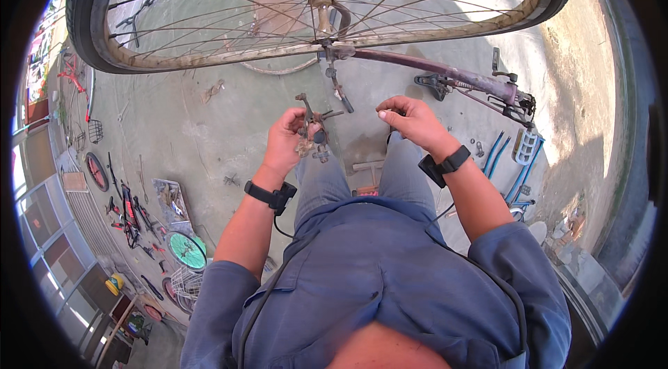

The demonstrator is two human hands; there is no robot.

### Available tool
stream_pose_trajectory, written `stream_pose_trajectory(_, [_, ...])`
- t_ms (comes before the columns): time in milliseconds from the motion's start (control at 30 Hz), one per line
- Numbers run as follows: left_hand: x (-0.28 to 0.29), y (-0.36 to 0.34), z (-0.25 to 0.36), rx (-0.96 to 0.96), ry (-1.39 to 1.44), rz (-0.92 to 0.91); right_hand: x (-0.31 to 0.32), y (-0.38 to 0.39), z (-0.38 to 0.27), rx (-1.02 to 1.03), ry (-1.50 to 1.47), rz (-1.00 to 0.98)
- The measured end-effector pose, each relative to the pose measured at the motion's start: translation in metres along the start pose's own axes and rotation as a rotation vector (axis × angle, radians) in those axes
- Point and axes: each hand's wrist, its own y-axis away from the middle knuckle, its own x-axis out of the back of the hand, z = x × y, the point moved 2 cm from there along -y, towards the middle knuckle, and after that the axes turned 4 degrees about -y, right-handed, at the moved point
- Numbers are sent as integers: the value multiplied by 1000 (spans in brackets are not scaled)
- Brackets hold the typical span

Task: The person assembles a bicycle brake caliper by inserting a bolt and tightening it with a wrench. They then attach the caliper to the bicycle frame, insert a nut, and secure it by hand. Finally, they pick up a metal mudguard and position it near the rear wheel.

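Okay, rusty metal part (316, 134): we read the step as working over this piece by hand.
Next move on it: in our judgement, calls for a steady left hold and the right fingertips brought in.
Left hand (283, 141): fingers closed on the part's left side.
Right hand (416, 125): narrow, thumb near forefinger; we can't tell whether something small is pinched.
Part's place: at the left fingertips, apart from the right hand.
Bike wheel (243, 55): beyond both hands, purple frame (435, 73) near it.
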Motion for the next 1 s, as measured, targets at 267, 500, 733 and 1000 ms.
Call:
stream_pose_trajectory(267, [-19,-38,-94,-77,74,202,31,-99,71,44,174,-150])
stream_pose_trajectory(500, [-13,-94,-185,-180,130,284,23,-185,129,172,177,-173])
stream_pose_trajectory(733, [-15,-121,-217,-310,51,312,19,-223,160,346,76,-137])
stream_pose_trajectory(1000, [-54,-71,-194,-458,-9,395,28,-166,182,508,-127,-130])
